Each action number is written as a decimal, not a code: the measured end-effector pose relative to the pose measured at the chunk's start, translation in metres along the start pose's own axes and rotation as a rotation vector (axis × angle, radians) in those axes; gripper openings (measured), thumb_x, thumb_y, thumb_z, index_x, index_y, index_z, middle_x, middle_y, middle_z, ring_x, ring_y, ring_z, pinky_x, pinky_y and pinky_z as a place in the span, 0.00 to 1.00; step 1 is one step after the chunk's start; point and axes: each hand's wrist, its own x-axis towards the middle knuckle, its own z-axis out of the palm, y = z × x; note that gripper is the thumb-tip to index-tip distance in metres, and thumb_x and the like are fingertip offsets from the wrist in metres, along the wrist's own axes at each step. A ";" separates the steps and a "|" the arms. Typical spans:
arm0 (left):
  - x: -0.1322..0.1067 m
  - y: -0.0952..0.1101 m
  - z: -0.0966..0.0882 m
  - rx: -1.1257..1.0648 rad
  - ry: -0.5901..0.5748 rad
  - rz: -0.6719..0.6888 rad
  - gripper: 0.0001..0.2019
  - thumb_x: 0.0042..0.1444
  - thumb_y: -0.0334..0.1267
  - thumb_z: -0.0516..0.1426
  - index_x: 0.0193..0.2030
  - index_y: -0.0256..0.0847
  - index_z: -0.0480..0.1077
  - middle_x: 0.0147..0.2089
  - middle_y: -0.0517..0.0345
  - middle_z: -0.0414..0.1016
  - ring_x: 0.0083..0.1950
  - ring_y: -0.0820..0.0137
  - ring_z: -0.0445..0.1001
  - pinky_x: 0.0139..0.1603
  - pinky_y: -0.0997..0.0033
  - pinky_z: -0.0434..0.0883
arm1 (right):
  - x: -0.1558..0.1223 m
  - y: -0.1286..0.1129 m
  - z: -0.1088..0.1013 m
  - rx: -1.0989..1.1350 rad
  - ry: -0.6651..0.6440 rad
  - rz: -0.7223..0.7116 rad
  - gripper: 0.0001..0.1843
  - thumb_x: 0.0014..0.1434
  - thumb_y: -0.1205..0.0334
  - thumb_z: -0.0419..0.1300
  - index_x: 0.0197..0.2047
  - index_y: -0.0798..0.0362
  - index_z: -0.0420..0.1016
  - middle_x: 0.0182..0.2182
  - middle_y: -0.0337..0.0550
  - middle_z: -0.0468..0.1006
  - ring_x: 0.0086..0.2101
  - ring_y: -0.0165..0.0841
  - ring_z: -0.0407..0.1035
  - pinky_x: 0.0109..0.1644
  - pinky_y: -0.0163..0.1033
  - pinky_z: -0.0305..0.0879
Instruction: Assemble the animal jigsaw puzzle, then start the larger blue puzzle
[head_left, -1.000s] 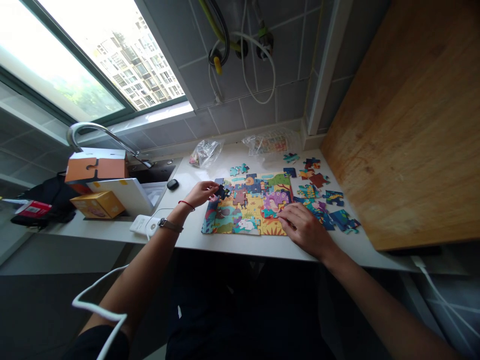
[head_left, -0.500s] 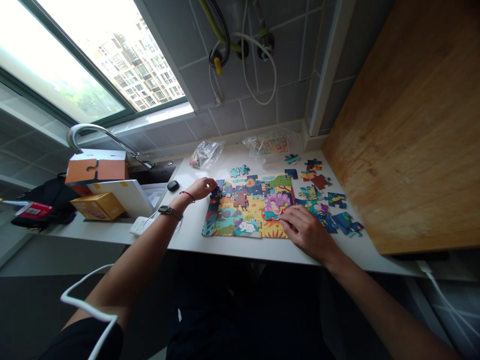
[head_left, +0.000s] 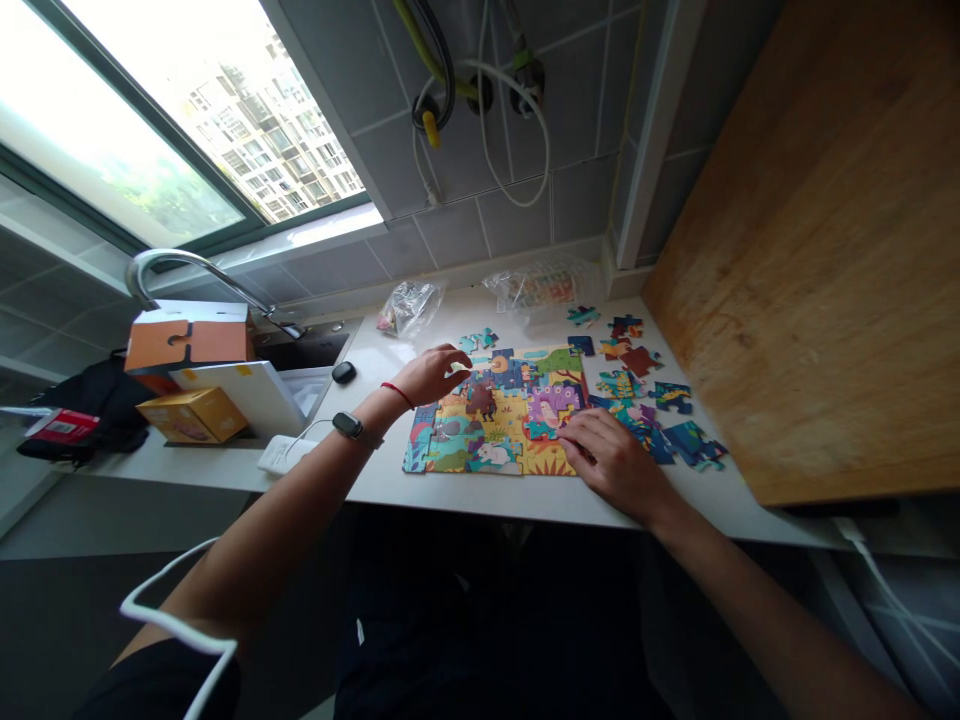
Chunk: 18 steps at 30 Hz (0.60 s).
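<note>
A colourful jigsaw puzzle (head_left: 499, 430), mostly joined, lies on the white counter with animals pictured on it. My left hand (head_left: 431, 376) hovers over its upper left part, thumb and fingers apart, with nothing seen between them. A small group of joined light-blue puzzle pieces (head_left: 478, 341) lies just beyond those fingers. At the puzzle's right edge rests my right hand (head_left: 611, 460), fingers curled together, the tips touching the pink and purple area. Whatever may be under these fingertips is hidden. Loose dark-blue puzzle pieces (head_left: 694, 445) lie to the right of this hand.
More loose pieces (head_left: 634, 358) are spread along the right side beside a wooden board (head_left: 810, 300). Two clear plastic bags (head_left: 411, 308) lie at the back. On the left are an orange box (head_left: 187, 345), a yellow box (head_left: 191, 415), a white charger (head_left: 281, 455) and a sink (head_left: 315, 348).
My left hand has moved right from the puzzle's upper left corner, and its fingers have spread from a pinch. My right hand stays in the same place.
</note>
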 end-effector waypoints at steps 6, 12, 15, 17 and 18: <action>0.031 0.027 -0.007 0.091 -0.068 0.048 0.15 0.68 0.44 0.56 0.55 0.43 0.78 0.52 0.48 0.80 0.48 0.61 0.81 0.54 0.62 0.75 | 0.001 -0.001 0.000 -0.006 0.014 0.000 0.09 0.70 0.70 0.58 0.44 0.51 0.80 0.38 0.48 0.83 0.43 0.43 0.74 0.50 0.52 0.77; 0.075 0.023 -0.009 0.246 -0.280 0.030 0.30 0.53 0.46 0.69 0.63 0.45 0.75 0.58 0.48 0.80 0.57 0.55 0.78 0.59 0.64 0.71 | 0.001 -0.001 -0.001 0.022 0.012 0.008 0.11 0.70 0.69 0.58 0.45 0.50 0.82 0.38 0.48 0.84 0.43 0.43 0.75 0.51 0.54 0.77; 0.094 0.023 -0.007 0.257 -0.346 0.052 0.34 0.44 0.46 0.73 0.60 0.45 0.77 0.55 0.49 0.82 0.54 0.56 0.80 0.54 0.67 0.72 | 0.001 -0.001 0.000 0.018 0.014 0.011 0.11 0.69 0.70 0.58 0.45 0.50 0.81 0.39 0.48 0.84 0.43 0.44 0.75 0.50 0.53 0.77; 0.106 0.027 -0.004 0.249 -0.345 0.078 0.29 0.45 0.44 0.73 0.56 0.47 0.80 0.51 0.53 0.84 0.50 0.59 0.81 0.52 0.69 0.73 | 0.000 0.000 0.001 0.017 0.016 0.011 0.11 0.69 0.70 0.58 0.44 0.50 0.81 0.39 0.48 0.84 0.43 0.44 0.75 0.50 0.53 0.77; 0.112 0.031 -0.001 0.245 -0.335 0.090 0.25 0.48 0.43 0.71 0.55 0.48 0.80 0.50 0.55 0.85 0.49 0.62 0.82 0.51 0.71 0.73 | 0.000 0.000 0.001 0.019 0.018 0.008 0.11 0.69 0.70 0.58 0.44 0.50 0.81 0.38 0.48 0.84 0.43 0.44 0.75 0.50 0.53 0.77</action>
